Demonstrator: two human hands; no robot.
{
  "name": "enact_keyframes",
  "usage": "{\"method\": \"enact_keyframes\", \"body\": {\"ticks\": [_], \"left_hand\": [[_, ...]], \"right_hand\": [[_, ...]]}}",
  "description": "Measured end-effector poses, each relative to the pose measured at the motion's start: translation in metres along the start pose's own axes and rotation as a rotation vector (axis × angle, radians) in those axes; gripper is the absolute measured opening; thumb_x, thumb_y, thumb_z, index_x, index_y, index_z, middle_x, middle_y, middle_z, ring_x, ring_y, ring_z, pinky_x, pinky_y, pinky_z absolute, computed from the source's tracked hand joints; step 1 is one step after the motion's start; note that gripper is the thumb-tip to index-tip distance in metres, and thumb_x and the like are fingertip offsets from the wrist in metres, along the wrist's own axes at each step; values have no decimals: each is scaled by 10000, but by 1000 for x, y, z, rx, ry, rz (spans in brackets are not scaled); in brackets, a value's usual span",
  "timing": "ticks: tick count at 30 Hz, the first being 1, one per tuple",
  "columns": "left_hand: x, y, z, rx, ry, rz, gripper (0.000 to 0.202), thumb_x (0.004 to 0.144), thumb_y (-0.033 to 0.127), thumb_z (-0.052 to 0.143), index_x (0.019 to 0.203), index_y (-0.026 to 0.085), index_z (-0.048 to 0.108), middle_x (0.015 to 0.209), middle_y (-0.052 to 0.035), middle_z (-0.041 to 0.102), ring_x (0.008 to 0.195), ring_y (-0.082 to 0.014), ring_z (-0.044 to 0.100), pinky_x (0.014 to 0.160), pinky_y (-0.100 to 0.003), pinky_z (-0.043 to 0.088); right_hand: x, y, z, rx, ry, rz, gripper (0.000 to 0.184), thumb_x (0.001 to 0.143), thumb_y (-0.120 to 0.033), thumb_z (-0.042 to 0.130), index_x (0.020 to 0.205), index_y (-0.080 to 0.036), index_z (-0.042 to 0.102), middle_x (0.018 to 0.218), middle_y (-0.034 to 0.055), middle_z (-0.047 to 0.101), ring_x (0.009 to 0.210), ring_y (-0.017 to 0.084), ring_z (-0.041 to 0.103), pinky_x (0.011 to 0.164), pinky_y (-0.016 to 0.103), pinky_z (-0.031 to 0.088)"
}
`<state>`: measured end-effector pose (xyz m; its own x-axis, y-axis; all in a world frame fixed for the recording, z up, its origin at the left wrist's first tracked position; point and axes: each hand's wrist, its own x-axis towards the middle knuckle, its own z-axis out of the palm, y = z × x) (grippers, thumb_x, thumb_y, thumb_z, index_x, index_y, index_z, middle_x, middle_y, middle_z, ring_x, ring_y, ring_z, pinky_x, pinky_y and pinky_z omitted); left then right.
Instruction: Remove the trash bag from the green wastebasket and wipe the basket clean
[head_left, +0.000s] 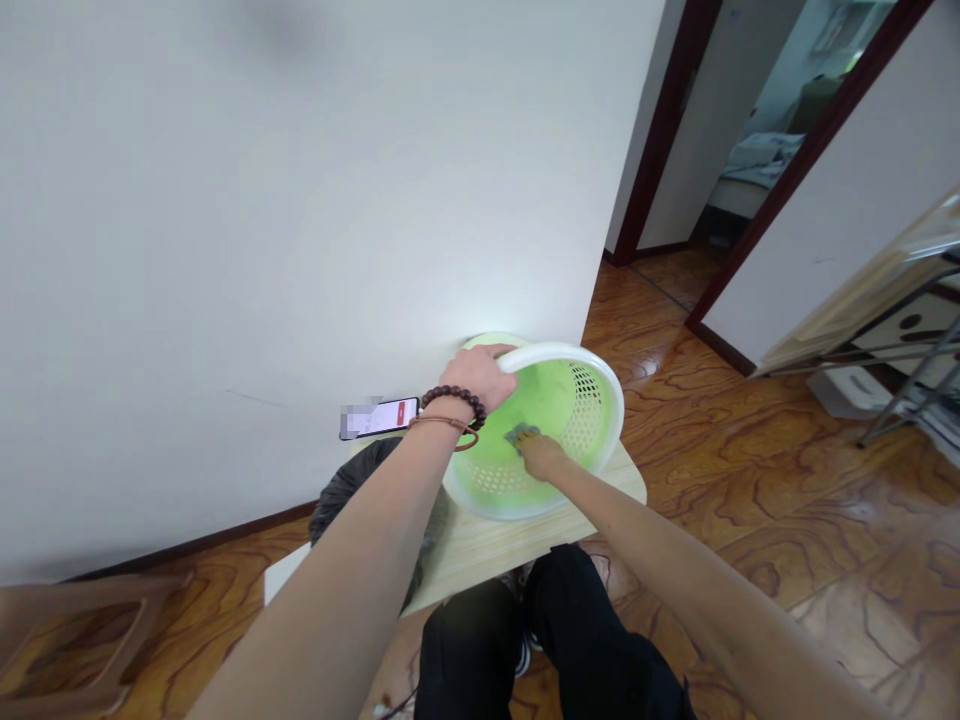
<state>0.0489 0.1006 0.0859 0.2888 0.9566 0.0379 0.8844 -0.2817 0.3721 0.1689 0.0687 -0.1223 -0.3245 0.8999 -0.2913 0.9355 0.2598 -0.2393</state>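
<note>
A round green plastic basket (616, 400) with a white rim and perforated sides is tilted on a small light wooden table (480, 550), its opening toward me. My left hand (486, 376) is closed over the rim at the upper left. Inside the basket, my right hand (541, 458) presses a grey cloth (519, 434) against the green inner surface. The fingers of that hand are bunched on the cloth. Dark beads and a brown cord circle my left wrist.
A phone (382, 417) with a lit screen lies left of the basket, by the white wall (337, 200). A dark plastic bag (349, 485) is partly behind my left forearm. A brown stool (112, 640) stands at lower left. To the right are a doorway and a folding rack.
</note>
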Motion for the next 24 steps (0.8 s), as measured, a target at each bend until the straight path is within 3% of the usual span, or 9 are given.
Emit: {"method": "enact_keyframes", "body": {"ticks": [7, 15, 24], "left_hand": [[-1, -1, 0, -7, 4, 7, 477, 658, 256, 507, 1114, 337, 621, 794, -31, 695, 641, -174, 604, 565, -258, 448], [-1, 0, 0, 2, -6, -13, 490, 666, 251, 510, 1140, 318, 610, 821, -30, 696, 683, -173, 610, 651, -267, 471], [1, -4, 2, -8, 16, 15, 481, 650, 257, 504, 1108, 345, 620, 769, -20, 690, 657, -179, 608, 617, -268, 468]], "right_hand": [[1, 2, 1, 20, 17, -35, 526, 774, -49, 430, 1288, -160, 453, 1293, 126, 484, 1193, 210, 430, 956, 333, 369], [2, 1, -1, 28, 3, -28, 469, 803, -78, 415, 1261, -151, 479, 1271, 126, 502, 1174, 220, 444, 939, 346, 383], [4, 0, 1, 8, 17, -21, 487, 787, -74, 418, 1267, -138, 470, 1269, 131, 499, 1148, 224, 464, 916, 331, 399]]}}
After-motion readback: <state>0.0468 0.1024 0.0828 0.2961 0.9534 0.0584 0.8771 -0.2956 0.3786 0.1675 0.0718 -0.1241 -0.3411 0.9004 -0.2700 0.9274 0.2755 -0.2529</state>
